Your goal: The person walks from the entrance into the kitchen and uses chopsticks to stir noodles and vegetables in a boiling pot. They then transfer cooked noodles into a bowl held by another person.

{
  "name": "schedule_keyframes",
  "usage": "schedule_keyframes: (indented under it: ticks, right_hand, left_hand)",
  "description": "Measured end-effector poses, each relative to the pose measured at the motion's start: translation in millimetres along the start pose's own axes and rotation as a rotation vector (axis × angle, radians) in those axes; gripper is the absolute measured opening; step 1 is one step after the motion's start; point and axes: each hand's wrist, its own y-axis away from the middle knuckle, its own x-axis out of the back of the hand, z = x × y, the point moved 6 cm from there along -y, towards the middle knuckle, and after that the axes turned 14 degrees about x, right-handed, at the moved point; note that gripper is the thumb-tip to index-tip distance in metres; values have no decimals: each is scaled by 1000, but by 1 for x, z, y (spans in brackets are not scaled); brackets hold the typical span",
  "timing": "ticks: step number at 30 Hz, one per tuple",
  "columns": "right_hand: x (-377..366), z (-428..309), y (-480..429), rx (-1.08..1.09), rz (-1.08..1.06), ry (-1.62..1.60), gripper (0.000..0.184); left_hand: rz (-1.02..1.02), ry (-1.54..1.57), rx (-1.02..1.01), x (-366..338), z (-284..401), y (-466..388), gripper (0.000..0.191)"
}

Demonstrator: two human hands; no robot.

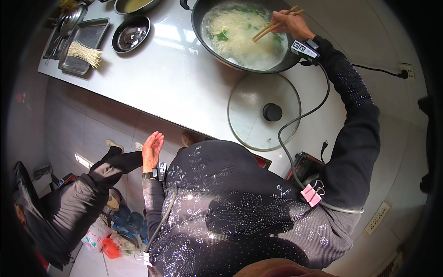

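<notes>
My right hand point(290, 25) is closed on a pair of wooden chopsticks point(268, 32), their tips in the broth. They reach into a large dark wok point(294, 59) full of pale noodles point(235, 31) with green leaves and foamy liquid. My left hand point(152, 149) holds nothing and hangs off the counter's front edge, its fingers extended. A glass lid point(249, 104) with a black knob lies on the white counter below the wok. Farther left, a bundle of uncooked noodles point(84, 53) rests on a rectangular metal tray point(83, 69).
An empty dark round dish point(130, 34) and a metal bowl of yellowish liquid point(135, 5) stand on the counter point(152, 83). Another person point(72, 197) is at the lower left, near bags and water jugs point(133, 221). A power cord point(377, 69) runs to a wall socket at right.
</notes>
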Motion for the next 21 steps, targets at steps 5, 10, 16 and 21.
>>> schedule_keyframes:
  ticks: [5, 10, 16, 21]
  right_hand:
    - [-19, 19, -2, -151, -74, -196, 30]
    - [-25, 35, -11, -220, 9, -334, 26]
    - [-21, 35, -20, -146, -70, -481, 26]
    - [-2, 31, -11, -91, 28, -454, 28]
  left_hand:
    - [-13, -2, -7, 1, 0, -4, 34]
    - [-18, 20, -14, 2, 1, -6, 34]
    - [5, 21, -16, 5, -1, -4, 34]
    - [3, 1, -13, 3, -3, -4, 34]
